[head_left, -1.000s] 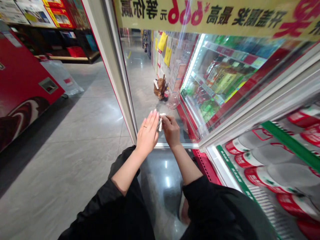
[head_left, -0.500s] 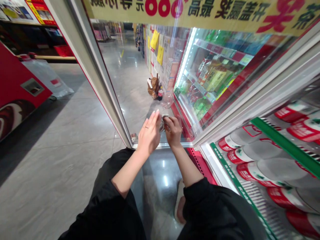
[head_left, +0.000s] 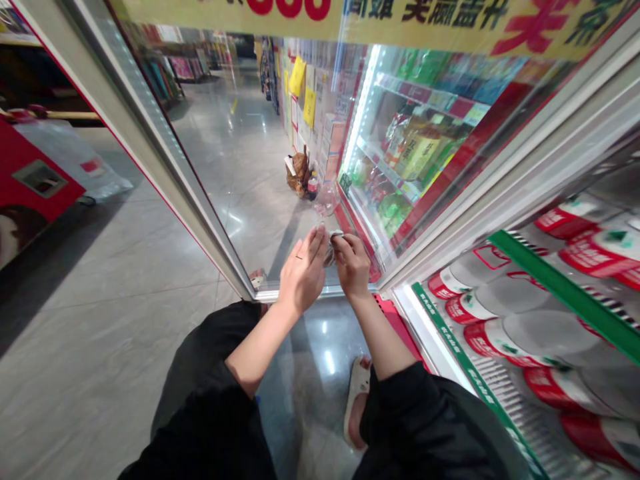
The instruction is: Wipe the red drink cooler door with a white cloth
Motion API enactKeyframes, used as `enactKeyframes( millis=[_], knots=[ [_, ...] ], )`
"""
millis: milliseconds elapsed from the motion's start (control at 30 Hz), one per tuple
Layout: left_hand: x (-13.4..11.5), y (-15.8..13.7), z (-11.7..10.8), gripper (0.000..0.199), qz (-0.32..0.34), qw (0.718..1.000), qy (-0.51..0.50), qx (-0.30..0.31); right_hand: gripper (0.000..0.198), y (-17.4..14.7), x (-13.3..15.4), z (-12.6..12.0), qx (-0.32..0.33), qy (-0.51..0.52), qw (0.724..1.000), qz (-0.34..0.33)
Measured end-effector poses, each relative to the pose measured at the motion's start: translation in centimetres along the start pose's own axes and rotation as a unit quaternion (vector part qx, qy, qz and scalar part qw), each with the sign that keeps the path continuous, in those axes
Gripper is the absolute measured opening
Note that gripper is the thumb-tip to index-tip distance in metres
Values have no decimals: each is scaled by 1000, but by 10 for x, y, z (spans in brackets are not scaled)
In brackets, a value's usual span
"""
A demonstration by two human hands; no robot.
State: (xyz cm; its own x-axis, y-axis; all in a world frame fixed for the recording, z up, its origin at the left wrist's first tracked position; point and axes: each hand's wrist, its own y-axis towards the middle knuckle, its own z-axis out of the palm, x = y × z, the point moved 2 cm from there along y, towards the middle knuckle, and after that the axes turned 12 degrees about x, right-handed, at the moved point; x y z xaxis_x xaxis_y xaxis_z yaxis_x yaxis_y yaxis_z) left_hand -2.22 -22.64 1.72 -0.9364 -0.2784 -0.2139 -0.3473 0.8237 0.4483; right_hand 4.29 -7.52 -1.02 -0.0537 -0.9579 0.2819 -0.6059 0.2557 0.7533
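In front of me is a glass door [head_left: 210, 167], its frame running round the pane, with a yellow banner [head_left: 370, 23] across the top. My left hand [head_left: 303, 272], a thin ring on one finger, is held flat with its fingers stretched out at the lower part of the glass. Close beside it, my right hand [head_left: 354, 268] is closed on a crumpled greyish cloth [head_left: 330, 252] near the pane. Part of the cloth is hidden by the fingers. Whether the left palm touches the glass or the cloth, I cannot tell.
Large bottles with red labels [head_left: 493, 340] lie on the cooler shelves to my right, behind green shelf strips [head_left: 565, 293]. A red cabinet [head_left: 37, 187] and a clear plastic bag [head_left: 83, 157] are at left. Through the glass, a brown bundle [head_left: 299, 172] appears on the floor.
The view has shifted, so the door frame and shelves appear further left. Both hands sit slightly lower and further right in the picture, with the cloth still in my right hand.
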Motion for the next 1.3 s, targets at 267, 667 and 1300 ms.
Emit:
enactKeyframes(
  millis=[267,667,1300],
  knots=[
    [-12,6,15,93,28,999,20,3,24,0,-36,-19,-96,-28,992,76],
    [-34,23,26,79,59,997,52,-20,27,-13,-62,-35,-35,4,999,11],
    [-64,40,43,84,91,993,73,-23,28,-8,-104,-63,-110,-2,987,116]
  ],
)
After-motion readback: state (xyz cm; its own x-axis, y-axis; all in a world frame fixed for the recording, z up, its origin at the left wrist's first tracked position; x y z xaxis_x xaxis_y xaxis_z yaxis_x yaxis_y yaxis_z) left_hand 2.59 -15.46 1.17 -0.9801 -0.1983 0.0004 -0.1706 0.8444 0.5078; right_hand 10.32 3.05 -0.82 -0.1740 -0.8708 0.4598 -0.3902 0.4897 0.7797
